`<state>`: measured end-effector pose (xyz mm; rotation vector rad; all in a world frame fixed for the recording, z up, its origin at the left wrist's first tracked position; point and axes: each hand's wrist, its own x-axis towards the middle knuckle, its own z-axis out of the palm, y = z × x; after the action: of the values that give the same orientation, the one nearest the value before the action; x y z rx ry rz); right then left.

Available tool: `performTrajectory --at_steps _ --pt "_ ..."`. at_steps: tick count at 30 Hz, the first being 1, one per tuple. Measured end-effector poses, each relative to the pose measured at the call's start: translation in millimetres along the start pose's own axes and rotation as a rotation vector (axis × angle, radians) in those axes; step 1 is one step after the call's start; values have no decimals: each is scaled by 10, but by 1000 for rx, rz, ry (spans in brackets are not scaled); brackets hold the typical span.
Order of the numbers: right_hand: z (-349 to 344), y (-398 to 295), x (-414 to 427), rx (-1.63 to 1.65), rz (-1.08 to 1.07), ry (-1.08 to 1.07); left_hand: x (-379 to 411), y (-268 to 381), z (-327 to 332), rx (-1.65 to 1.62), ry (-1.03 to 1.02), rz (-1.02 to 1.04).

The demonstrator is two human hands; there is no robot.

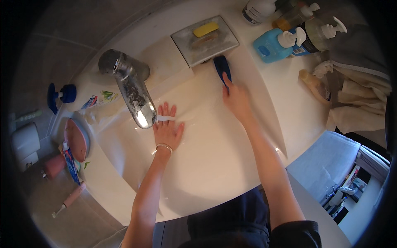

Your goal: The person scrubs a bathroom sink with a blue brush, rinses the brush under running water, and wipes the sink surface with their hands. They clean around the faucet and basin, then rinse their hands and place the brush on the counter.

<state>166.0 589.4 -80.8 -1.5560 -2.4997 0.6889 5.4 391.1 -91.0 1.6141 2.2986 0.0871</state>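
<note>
Water runs from the chrome faucet [136, 96] onto my left hand [167, 127], which lies palm down with spread fingers in the white washbasin [204, 148]; a bracelet circles that wrist. My right hand [237, 99] has its fingers on the near end of a dark blue brush [222, 66], whose underside is hidden. The brush lies at the basin's back wall, just below a grey soap tray [186, 46] that bears a yellow bar of soap [206, 29].
At the back right stand a blue pump bottle [271, 46] and several other bottles. A yellowish bottle [314, 86] lies beside beige cloth [356, 105]. Along the left are a white bottle with a blue pump [93, 94], a pink dish [76, 139], a toothpaste tube [71, 164] and an electric toothbrush [73, 195].
</note>
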Motion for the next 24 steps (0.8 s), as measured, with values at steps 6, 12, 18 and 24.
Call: performTrajectory --at_steps 6,12,18,24 --pt "251 -35 331 177 -128 23 66 95 11 17 18 32" --pt "148 38 242 160 -212 -95 44 31 61 44 49 8" --pt "200 -84 116 315 -160 -151 38 57 1 59 46 31" --pt "221 0 596 -2 -160 -40 127 124 21 70 59 65"
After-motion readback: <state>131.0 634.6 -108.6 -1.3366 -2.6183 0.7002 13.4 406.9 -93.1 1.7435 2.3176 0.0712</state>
